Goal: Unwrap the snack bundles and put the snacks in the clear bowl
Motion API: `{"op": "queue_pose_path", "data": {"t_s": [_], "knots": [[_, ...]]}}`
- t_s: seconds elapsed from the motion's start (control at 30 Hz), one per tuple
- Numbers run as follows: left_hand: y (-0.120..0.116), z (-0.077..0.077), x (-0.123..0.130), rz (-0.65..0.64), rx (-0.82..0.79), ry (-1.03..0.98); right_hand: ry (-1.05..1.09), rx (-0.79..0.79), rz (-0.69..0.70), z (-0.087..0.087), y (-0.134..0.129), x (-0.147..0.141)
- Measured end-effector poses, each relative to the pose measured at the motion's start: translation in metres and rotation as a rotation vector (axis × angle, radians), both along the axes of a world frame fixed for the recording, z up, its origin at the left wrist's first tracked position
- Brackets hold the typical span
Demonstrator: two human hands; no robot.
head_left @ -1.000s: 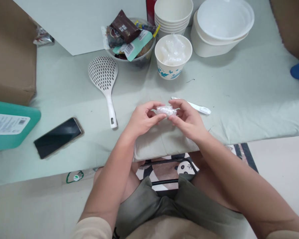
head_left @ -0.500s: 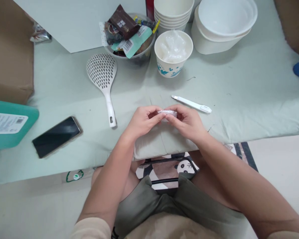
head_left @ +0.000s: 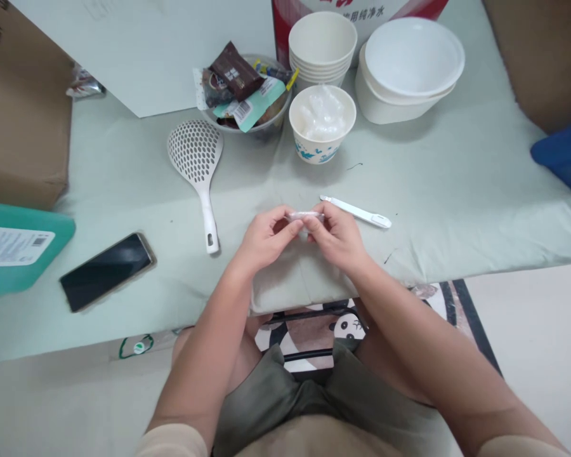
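Note:
A small folded piece of clear plastic film (head_left: 306,216) is stretched between my two hands above the table's near edge. My left hand (head_left: 268,240) pinches its left end between thumb and fingers. The other end is gripped by my right hand (head_left: 335,235), thumbs nearly meeting at the middle. Just beyond my right hand lies a white slim-handled cutter (head_left: 356,211). Farther back stands a paper cup with a blue pattern (head_left: 317,151), filled with crumpled clear plastic (head_left: 322,115). Left of my hands rests a white slotted skimmer (head_left: 203,171).
A phone (head_left: 108,271) and a green container (head_left: 33,247) are at left. At the back are a bowl of wrapped snacks (head_left: 280,113), stacked paper cups (head_left: 322,41) and white bowls (head_left: 409,70). Cardboard boxes (head_left: 23,114) and a blue object (head_left: 564,155) flank the table.
The view has shifted, showing more of the table's back. The plastic between my fingers looks flatter and narrower. Both hands keep hold of it.

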State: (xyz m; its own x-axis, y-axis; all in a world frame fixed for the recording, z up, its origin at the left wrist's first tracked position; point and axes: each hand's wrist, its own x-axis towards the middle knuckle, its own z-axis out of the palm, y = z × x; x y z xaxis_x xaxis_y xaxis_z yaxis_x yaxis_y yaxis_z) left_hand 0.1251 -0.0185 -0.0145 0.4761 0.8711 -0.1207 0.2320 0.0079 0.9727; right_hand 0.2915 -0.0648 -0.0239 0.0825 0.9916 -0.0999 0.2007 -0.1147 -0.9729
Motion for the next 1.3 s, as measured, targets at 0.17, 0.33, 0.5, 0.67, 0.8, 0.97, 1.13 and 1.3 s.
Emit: {"op": "queue_pose_path", "data": {"t_s": [0.17, 0.33, 0.5, 0.67, 0.8, 0.97, 1.13, 1.3], "knots": [[-0.001, -0.003, -0.007, 0.111, -0.029, -0.113, 0.104, 0.036, 0.011, 0.011, 0.015, -0.005], [0.004, -0.006, -0.01, 0.247, -0.033, -0.125, 0.356, 0.024, -0.106, 0.017, 0.03, 0.003], [0.019, 0.01, 0.017, 0.22, -0.029, -0.071, 0.435, -0.013, -0.202, 0.019, 0.039, 0.01], [0.056, 0.033, 0.045, 0.252, 0.05, -0.06, 0.475, -0.031, -0.217, 0.021, 0.043, 0.009], [0.091, 0.049, 0.062, 0.262, 0.204, -0.004, 0.561, -0.084, -0.276, 0.02, 0.049, 0.007], [0.109, 0.064, 0.059, 0.348, 0.515, 0.238, 0.578, -0.092, -0.277, 0.02, 0.055, 0.005], [0.109, 0.04, 0.024, 0.436, 0.525, 0.451, 0.405, -0.066, -0.322, 0.02, 0.056, 0.009], [0.116, 0.016, 0.01, 0.4, 0.618, 0.504, 0.28, 0.01, -0.294, 0.016, 0.056, 0.011]]}}
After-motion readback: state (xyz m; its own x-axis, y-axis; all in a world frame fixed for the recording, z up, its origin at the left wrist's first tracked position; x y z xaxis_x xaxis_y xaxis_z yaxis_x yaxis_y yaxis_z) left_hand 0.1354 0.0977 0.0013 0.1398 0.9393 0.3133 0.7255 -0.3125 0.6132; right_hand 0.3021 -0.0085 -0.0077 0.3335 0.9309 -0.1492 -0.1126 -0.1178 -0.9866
